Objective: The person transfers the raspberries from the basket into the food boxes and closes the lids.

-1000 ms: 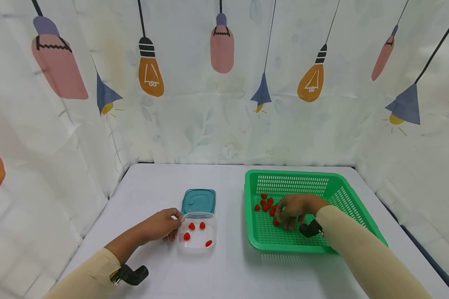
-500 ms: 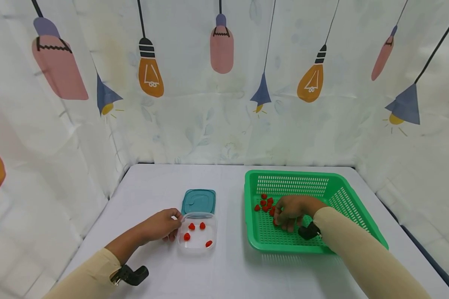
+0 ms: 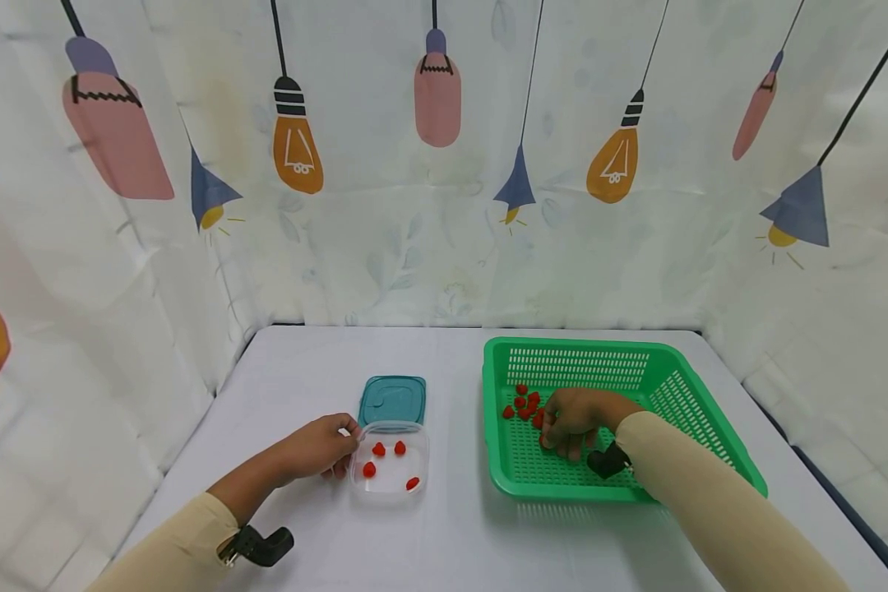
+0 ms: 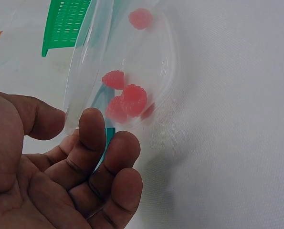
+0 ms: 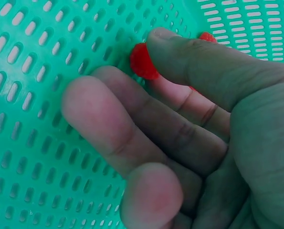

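My left hand (image 3: 318, 448) pinches the left rim of a clear plastic container (image 3: 388, 497) between thumb and forefinger. Several red raspberries (image 4: 133, 100) lie spread on its bottom. Inside a green perforated basket (image 3: 494, 448), my right hand (image 3: 577, 419) reaches down with the palm side low. In the right wrist view, its thumb and forefinger pinch one raspberry (image 5: 142, 62) close over the basket floor, while the other fingers curl loosely below. More raspberries (image 3: 525, 413) are clustered just left of that hand; part of the pile is hidden behind the fingers.
A teal lid (image 3: 393, 399) lies flat behind the container. Everything stands on a white-covered table (image 3: 444, 543), the basket to the right of the container. A patterned curtain (image 3: 370, 255) closes off the back and sides.
My right hand has shifted slightly left and its thumb and forefinger have closed on a raspberry at the near end of the cluster. My left hand and the container stay put.
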`<state>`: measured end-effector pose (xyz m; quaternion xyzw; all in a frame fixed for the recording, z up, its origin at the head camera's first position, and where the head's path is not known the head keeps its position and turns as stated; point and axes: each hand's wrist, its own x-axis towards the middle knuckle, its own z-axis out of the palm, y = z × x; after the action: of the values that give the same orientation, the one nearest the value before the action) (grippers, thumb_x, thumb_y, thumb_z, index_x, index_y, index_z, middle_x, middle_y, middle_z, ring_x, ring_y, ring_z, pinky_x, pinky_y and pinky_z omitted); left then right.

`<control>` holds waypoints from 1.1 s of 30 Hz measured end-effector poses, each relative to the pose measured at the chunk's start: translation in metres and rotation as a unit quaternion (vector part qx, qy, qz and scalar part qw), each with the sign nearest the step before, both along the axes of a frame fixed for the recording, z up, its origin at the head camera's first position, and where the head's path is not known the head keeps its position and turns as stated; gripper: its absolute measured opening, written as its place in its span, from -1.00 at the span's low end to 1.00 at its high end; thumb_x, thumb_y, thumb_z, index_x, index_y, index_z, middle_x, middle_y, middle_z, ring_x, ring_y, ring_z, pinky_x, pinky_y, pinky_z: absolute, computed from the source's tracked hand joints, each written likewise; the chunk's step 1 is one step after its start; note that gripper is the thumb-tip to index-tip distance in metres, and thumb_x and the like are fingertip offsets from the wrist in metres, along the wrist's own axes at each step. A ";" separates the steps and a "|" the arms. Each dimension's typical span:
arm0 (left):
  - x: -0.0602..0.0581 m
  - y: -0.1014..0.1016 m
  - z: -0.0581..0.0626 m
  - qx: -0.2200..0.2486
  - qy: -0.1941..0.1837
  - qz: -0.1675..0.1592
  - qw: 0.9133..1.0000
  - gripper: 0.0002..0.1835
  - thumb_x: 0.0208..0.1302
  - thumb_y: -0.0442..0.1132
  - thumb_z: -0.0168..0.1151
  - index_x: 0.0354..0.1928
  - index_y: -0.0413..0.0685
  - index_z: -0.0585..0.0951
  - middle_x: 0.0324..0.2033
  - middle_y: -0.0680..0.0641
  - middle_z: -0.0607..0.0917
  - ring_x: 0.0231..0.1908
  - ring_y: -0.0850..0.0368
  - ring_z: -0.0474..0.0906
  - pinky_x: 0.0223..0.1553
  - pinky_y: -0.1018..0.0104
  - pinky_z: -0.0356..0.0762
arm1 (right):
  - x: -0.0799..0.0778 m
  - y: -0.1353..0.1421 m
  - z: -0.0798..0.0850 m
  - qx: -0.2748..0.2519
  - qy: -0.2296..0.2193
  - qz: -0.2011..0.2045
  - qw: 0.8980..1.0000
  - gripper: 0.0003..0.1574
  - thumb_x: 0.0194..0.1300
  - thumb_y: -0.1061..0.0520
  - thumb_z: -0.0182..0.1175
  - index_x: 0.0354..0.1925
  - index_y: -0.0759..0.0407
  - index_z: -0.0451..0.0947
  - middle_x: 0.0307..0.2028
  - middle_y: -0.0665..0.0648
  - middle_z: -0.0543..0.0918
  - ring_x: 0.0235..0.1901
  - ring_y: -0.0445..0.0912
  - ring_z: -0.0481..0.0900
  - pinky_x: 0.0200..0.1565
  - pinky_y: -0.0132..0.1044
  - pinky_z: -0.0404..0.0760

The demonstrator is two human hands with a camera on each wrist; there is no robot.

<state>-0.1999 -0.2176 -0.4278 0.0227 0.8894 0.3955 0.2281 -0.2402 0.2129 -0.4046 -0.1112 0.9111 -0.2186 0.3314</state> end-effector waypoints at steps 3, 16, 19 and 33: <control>0.000 0.000 0.000 -0.001 -0.001 0.000 1.000 -0.79 0.48 -0.21 0.17 0.05 -0.13 0.52 -0.47 -0.11 0.61 -0.43 0.00 0.53 -0.37 0.19 0.55 | 0.000 -0.001 0.000 0.006 0.004 0.002 1.000 -0.91 0.43 0.12 0.29 -0.27 0.08 0.64 -0.42 0.07 0.73 -0.44 -0.03 0.74 -0.40 -0.16 0.65; -0.001 0.000 0.001 0.002 -0.005 -0.001 1.000 -0.80 0.46 -0.23 0.18 0.03 -0.12 0.52 -0.46 -0.13 0.62 -0.43 -0.01 0.54 -0.38 0.20 0.55 | -0.001 0.002 0.005 -0.020 0.003 0.002 1.000 -0.87 0.44 0.14 0.23 -0.26 0.13 0.66 -0.41 0.11 0.73 -0.43 0.01 0.73 -0.46 -0.14 0.65; -0.002 0.000 0.001 -0.001 -0.004 0.002 1.000 -0.80 0.47 -0.23 0.18 0.03 -0.12 0.53 -0.47 -0.12 0.62 -0.44 0.00 0.54 -0.38 0.21 0.55 | -0.003 0.002 0.009 -0.032 0.003 -0.004 0.999 -0.87 0.44 0.17 0.20 -0.23 0.16 0.67 -0.37 0.12 0.72 -0.40 0.03 0.73 -0.46 -0.09 0.68; 0.000 0.000 0.001 -0.002 -0.001 -0.001 1.000 -0.79 0.47 -0.21 0.19 0.04 -0.12 0.52 -0.48 -0.12 0.62 -0.44 -0.01 0.53 -0.38 0.20 0.55 | -0.014 0.009 0.022 -0.078 -0.019 -0.032 0.996 -0.78 0.47 0.09 0.16 -0.11 0.21 0.63 -0.18 0.16 0.70 -0.16 0.15 0.72 -0.37 0.00 0.71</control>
<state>-0.1999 -0.2176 -0.4273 0.0224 0.8901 0.3934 0.2291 -0.2544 0.2214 -0.3830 -0.1034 0.8880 -0.3017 0.3313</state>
